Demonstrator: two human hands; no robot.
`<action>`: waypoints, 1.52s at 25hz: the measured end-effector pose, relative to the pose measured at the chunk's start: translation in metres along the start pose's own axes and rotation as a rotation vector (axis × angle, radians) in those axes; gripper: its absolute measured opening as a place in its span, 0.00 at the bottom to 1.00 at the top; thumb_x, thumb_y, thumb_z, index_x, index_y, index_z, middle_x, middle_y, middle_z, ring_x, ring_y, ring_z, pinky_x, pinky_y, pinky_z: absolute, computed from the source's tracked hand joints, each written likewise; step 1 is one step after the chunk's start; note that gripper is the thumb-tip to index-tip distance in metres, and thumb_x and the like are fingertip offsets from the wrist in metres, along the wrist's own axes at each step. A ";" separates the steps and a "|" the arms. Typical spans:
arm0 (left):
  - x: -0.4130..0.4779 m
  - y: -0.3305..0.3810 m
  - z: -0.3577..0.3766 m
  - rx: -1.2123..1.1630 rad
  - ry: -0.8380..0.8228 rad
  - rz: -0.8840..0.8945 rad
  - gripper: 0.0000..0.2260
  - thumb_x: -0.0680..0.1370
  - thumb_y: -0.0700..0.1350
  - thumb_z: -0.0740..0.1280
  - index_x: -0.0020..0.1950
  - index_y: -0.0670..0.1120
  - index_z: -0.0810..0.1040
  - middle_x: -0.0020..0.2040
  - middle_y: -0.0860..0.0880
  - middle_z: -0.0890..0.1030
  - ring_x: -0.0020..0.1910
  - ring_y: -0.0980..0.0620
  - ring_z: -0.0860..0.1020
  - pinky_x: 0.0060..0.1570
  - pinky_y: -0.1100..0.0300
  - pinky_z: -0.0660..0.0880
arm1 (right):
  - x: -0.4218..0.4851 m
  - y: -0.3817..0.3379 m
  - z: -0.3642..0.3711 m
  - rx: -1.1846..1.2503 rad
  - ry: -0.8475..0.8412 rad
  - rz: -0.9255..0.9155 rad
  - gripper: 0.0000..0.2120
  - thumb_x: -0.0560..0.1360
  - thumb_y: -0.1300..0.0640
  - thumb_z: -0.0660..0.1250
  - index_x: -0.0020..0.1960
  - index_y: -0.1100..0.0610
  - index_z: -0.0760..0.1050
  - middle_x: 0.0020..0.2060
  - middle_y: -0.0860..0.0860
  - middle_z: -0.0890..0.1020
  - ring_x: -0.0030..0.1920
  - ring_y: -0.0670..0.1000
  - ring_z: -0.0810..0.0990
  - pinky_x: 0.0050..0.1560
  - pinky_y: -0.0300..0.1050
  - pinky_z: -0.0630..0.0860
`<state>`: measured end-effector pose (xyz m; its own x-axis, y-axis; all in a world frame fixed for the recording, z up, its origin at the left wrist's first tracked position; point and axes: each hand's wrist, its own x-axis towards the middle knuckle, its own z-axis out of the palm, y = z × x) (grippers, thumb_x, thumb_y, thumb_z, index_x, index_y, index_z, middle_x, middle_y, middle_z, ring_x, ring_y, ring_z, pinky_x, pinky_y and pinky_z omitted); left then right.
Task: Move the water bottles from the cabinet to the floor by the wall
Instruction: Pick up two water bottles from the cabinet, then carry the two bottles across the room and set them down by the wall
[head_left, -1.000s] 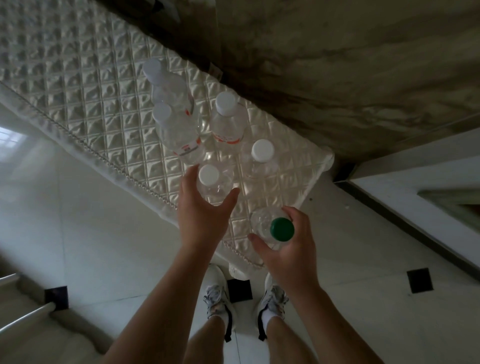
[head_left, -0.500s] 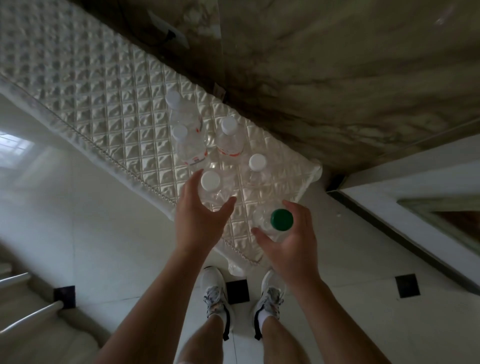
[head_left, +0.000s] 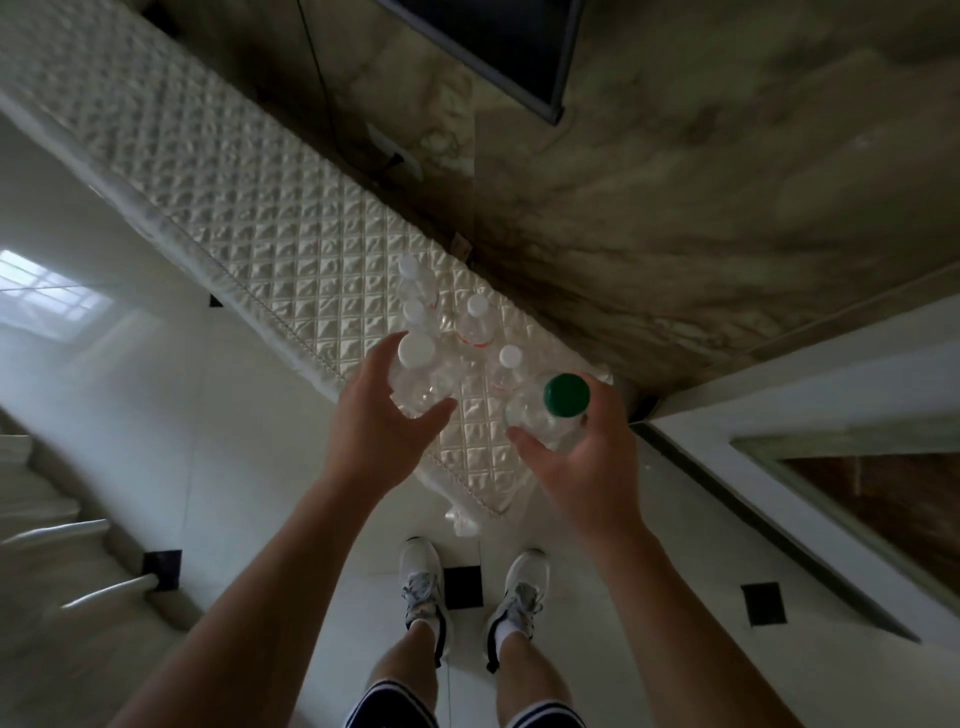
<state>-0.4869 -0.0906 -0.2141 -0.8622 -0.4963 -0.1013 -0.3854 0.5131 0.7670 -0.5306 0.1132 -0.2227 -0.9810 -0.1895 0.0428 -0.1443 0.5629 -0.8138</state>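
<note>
Left hand (head_left: 387, 426) grips white-capped bottle (head_left: 418, 374), right hand (head_left: 582, 467) grips green-capped bottle (head_left: 561, 402), both over near right corner of cabinet (head_left: 270, 223), four more white-capped bottles (head_left: 474, 325) upright behind them.

The one camera rides on my head, wide-angled, facing forward and steeply down. It looks along my forearms to my left hand (head_left: 387, 431) on the white-capped bottle (head_left: 418, 379) and my right hand (head_left: 587, 467) on the green-capped bottle (head_left: 566, 396), both mid-frame and close to the lens. Beyond them the quilted cabinet top (head_left: 270, 228) runs diagonally below the marbled wall (head_left: 727, 208). My shoes (head_left: 423, 587) on the floor (head_left: 234, 415) lie farther off, near the bottom edge.
</note>
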 end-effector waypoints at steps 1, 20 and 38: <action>-0.003 0.009 -0.010 -0.011 0.002 0.007 0.33 0.66 0.51 0.79 0.68 0.50 0.70 0.56 0.56 0.79 0.52 0.55 0.77 0.51 0.59 0.76 | 0.000 -0.011 -0.009 0.007 -0.011 -0.003 0.31 0.63 0.46 0.79 0.60 0.55 0.71 0.52 0.45 0.75 0.51 0.42 0.75 0.52 0.26 0.69; -0.080 0.137 -0.135 -0.170 0.174 0.075 0.29 0.66 0.53 0.80 0.64 0.58 0.73 0.54 0.59 0.80 0.52 0.59 0.79 0.53 0.52 0.80 | -0.008 -0.163 -0.137 0.114 -0.219 -0.133 0.27 0.63 0.46 0.78 0.59 0.44 0.72 0.51 0.42 0.79 0.51 0.43 0.79 0.54 0.51 0.79; -0.098 0.096 -0.241 -0.287 0.358 0.014 0.29 0.64 0.56 0.80 0.63 0.57 0.74 0.53 0.57 0.82 0.48 0.59 0.82 0.47 0.63 0.79 | 0.004 -0.265 -0.083 0.165 -0.385 -0.254 0.29 0.65 0.52 0.79 0.63 0.49 0.73 0.51 0.42 0.80 0.50 0.42 0.80 0.50 0.43 0.80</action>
<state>-0.3597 -0.1614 0.0225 -0.6793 -0.7274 0.0972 -0.2245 0.3321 0.9161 -0.5070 0.0301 0.0409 -0.7937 -0.6053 0.0597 -0.3193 0.3310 -0.8880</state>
